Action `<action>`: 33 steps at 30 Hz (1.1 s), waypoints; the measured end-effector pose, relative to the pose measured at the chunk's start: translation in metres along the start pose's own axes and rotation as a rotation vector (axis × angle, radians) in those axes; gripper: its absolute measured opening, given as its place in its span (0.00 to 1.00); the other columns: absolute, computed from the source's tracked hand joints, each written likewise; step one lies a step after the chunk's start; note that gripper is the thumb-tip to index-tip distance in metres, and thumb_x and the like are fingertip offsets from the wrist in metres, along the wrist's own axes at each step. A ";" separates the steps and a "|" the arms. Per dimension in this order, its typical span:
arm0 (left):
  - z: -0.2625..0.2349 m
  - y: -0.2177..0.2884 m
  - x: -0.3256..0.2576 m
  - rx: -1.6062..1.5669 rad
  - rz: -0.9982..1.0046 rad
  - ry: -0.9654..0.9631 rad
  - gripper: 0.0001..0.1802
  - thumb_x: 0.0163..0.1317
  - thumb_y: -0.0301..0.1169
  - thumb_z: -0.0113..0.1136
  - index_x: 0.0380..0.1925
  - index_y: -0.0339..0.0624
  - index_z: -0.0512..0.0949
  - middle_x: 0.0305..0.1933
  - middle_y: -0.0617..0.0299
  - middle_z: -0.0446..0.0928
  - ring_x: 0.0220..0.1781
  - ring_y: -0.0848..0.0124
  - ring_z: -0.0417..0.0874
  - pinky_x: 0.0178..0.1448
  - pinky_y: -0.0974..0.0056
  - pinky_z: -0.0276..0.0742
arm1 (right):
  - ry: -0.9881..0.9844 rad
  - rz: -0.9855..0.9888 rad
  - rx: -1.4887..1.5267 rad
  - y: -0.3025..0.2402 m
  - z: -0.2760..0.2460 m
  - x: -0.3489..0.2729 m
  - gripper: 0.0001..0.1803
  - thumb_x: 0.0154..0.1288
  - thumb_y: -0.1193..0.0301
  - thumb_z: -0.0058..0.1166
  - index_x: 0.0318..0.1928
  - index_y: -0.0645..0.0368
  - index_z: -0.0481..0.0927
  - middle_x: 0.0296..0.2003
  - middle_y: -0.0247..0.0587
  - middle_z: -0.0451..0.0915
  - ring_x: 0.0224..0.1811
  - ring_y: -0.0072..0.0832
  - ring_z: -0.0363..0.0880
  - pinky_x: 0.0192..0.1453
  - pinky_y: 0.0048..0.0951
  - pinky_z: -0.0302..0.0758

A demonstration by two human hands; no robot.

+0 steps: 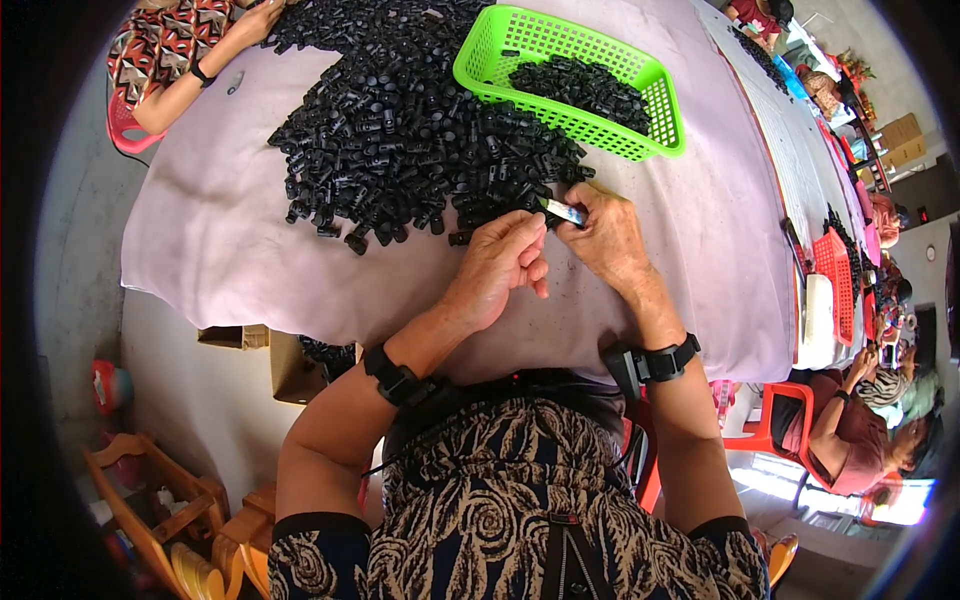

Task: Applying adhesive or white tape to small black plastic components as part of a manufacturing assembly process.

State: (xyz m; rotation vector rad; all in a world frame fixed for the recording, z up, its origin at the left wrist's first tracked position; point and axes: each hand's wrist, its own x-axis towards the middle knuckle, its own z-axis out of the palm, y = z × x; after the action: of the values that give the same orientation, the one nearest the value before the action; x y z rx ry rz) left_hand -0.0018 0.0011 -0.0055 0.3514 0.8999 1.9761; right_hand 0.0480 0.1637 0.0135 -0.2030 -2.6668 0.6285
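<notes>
My right hand (pixel 612 238) is closed around a slim, flat white-and-blue tool (pixel 563 211), its kind not clear, which points left toward my other hand. Just beside its end, my left hand (pixel 497 268) is pinched, thumb against forefinger, and whatever it holds is too small to make out. Both hands are at the near right edge of a large pile of small black plastic pieces (pixel 390 140) that look like cord stoppers. Beyond my right hand stands a bright green perforated basket (pixel 665 115), partly filled with more of these black pieces (pixel 585 88).
A pale pinkish cloth (pixel 220 240) covers the table. At the far left, another person's hand (pixel 262 22) reaches into the pile. Cardboard boxes (pixel 298 372) sit below the table's near left edge. To the right are a red basket (pixel 833 275) and several seated people.
</notes>
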 end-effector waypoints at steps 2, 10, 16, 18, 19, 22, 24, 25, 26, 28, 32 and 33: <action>-0.001 0.000 -0.001 0.002 0.006 0.002 0.12 0.66 0.37 0.48 0.24 0.46 0.67 0.20 0.72 0.59 0.22 0.79 0.65 0.26 0.67 0.73 | -0.041 0.105 0.108 -0.002 -0.002 -0.002 0.08 0.45 0.78 0.54 0.30 0.63 0.75 0.26 0.44 0.75 0.24 0.35 0.75 0.30 0.31 0.72; -0.001 -0.005 0.001 0.033 0.039 0.013 0.08 0.65 0.35 0.48 0.31 0.44 0.70 0.25 0.70 0.63 0.26 0.77 0.69 0.28 0.67 0.73 | -0.039 0.198 0.773 -0.002 0.003 -0.011 0.11 0.53 0.80 0.48 0.38 0.62 0.78 0.26 0.23 0.73 0.25 0.14 0.66 0.28 0.20 0.66; -0.001 -0.005 0.000 0.068 0.034 0.026 0.09 0.66 0.36 0.48 0.35 0.44 0.71 0.29 0.69 0.67 0.30 0.77 0.73 0.30 0.67 0.76 | -0.163 0.499 1.002 -0.018 -0.010 -0.017 0.11 0.55 0.81 0.47 0.38 0.59 0.79 0.29 0.23 0.73 0.26 0.09 0.63 0.24 0.15 0.59; 0.000 -0.005 0.001 0.095 0.048 0.023 0.10 0.66 0.37 0.48 0.37 0.43 0.72 0.31 0.68 0.70 0.32 0.76 0.75 0.32 0.66 0.78 | -0.073 0.401 1.023 -0.020 -0.006 -0.019 0.09 0.57 0.79 0.50 0.38 0.59 0.78 0.28 0.23 0.73 0.26 0.07 0.63 0.23 0.14 0.58; 0.000 -0.004 0.001 0.095 0.049 0.024 0.10 0.66 0.37 0.48 0.37 0.43 0.72 0.31 0.68 0.70 0.32 0.76 0.75 0.32 0.66 0.78 | -0.074 0.400 1.023 -0.020 -0.006 -0.020 0.09 0.57 0.79 0.50 0.38 0.59 0.78 0.28 0.23 0.73 0.26 0.07 0.63 0.23 0.14 0.58; -0.002 -0.005 0.001 0.087 0.024 0.026 0.11 0.66 0.38 0.48 0.37 0.43 0.73 0.31 0.66 0.73 0.32 0.75 0.77 0.32 0.66 0.79 | -0.084 0.444 1.038 -0.021 -0.005 -0.021 0.07 0.59 0.79 0.52 0.39 0.60 0.78 0.29 0.24 0.74 0.27 0.09 0.66 0.27 0.15 0.63; -0.003 -0.006 0.002 0.072 0.018 0.030 0.11 0.66 0.38 0.48 0.38 0.42 0.73 0.31 0.65 0.74 0.32 0.74 0.78 0.31 0.65 0.79 | -0.035 0.378 1.102 -0.021 -0.003 -0.022 0.06 0.60 0.79 0.54 0.39 0.61 0.77 0.30 0.26 0.75 0.30 0.12 0.69 0.33 0.16 0.68; -0.003 -0.006 0.002 0.072 0.018 0.030 0.11 0.66 0.38 0.48 0.38 0.42 0.73 0.31 0.65 0.74 0.32 0.74 0.78 0.31 0.65 0.79 | -0.035 0.378 1.102 -0.021 -0.003 -0.023 0.06 0.60 0.79 0.54 0.39 0.61 0.77 0.30 0.26 0.75 0.30 0.12 0.69 0.33 0.16 0.68; -0.003 -0.006 0.002 0.069 0.018 0.021 0.11 0.66 0.38 0.49 0.38 0.42 0.73 0.31 0.65 0.74 0.31 0.74 0.78 0.31 0.65 0.79 | -0.028 0.372 1.105 -0.020 -0.003 -0.023 0.06 0.59 0.79 0.55 0.39 0.62 0.77 0.30 0.27 0.75 0.31 0.13 0.70 0.35 0.17 0.69; -0.003 -0.006 0.002 0.065 0.019 0.013 0.12 0.66 0.38 0.49 0.39 0.41 0.74 0.31 0.65 0.74 0.31 0.74 0.78 0.31 0.65 0.79 | -0.023 0.368 1.107 -0.019 -0.002 -0.024 0.06 0.59 0.79 0.55 0.39 0.62 0.77 0.30 0.28 0.76 0.32 0.14 0.71 0.38 0.17 0.70; -0.003 -0.004 0.001 0.074 0.006 -0.007 0.12 0.66 0.37 0.48 0.39 0.40 0.74 0.32 0.64 0.75 0.31 0.74 0.78 0.32 0.65 0.80 | -0.012 0.382 1.159 -0.018 0.002 -0.026 0.07 0.59 0.77 0.57 0.38 0.62 0.77 0.30 0.29 0.76 0.32 0.14 0.71 0.37 0.18 0.71; -0.003 -0.004 0.001 0.073 -0.001 -0.023 0.12 0.66 0.37 0.48 0.39 0.40 0.74 0.32 0.64 0.75 0.31 0.74 0.78 0.32 0.65 0.79 | -0.016 0.380 1.176 -0.017 0.003 -0.026 0.07 0.58 0.77 0.58 0.38 0.63 0.77 0.30 0.29 0.76 0.32 0.14 0.72 0.37 0.18 0.71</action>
State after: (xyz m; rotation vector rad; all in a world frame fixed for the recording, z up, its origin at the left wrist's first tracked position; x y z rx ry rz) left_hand -0.0016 0.0019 -0.0106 0.4147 0.9587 1.9383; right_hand 0.0699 0.1412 0.0095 -0.3415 -1.8381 2.1326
